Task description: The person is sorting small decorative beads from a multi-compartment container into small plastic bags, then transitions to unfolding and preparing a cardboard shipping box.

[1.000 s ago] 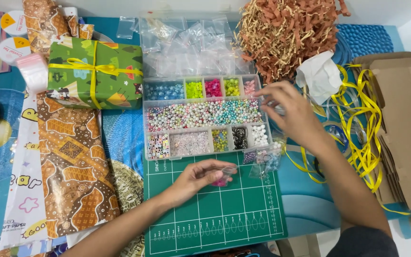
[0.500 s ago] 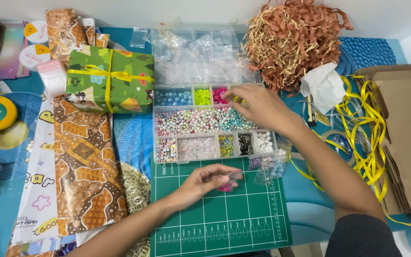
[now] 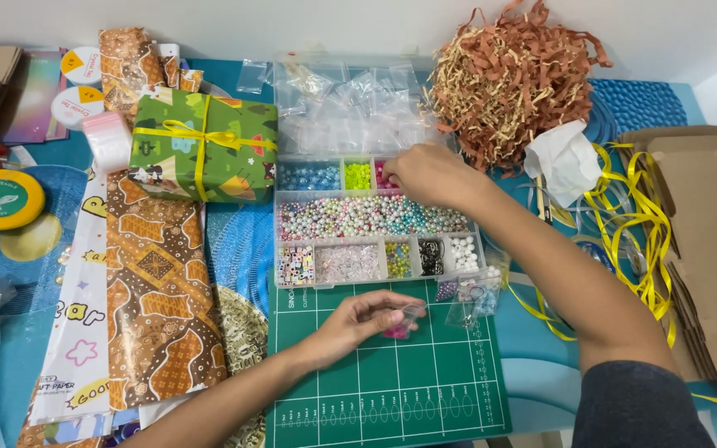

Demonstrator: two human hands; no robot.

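Observation:
My left hand (image 3: 360, 325) rests on the green cutting mat (image 3: 392, 390) and pinches a small clear bag with pink beads (image 3: 402, 323) in it. My right hand (image 3: 429, 176) reaches over the back row of the clear bead organizer (image 3: 375, 220), its fingertips dipped into the pink bead compartment (image 3: 385, 175). What the fingers hold there is hidden. The organizer's open lid (image 3: 350, 104) lies behind, covered with small empty clear bags.
A green wrapped gift box with yellow ribbon (image 3: 203, 145) sits left of the organizer. Brown patterned wrapping paper (image 3: 159, 282) lies beside the mat. Shredded brown paper filler (image 3: 512, 79), white tissue (image 3: 564, 159), yellow ribbon (image 3: 624, 216) and a cardboard box (image 3: 715, 241) fill the right side. Tape rolls (image 3: 0, 199) lie far left.
My right hand has moved left and back across the organizer, from its right edge to the pink bead compartment. My left hand has stayed on the mat with the small bag.

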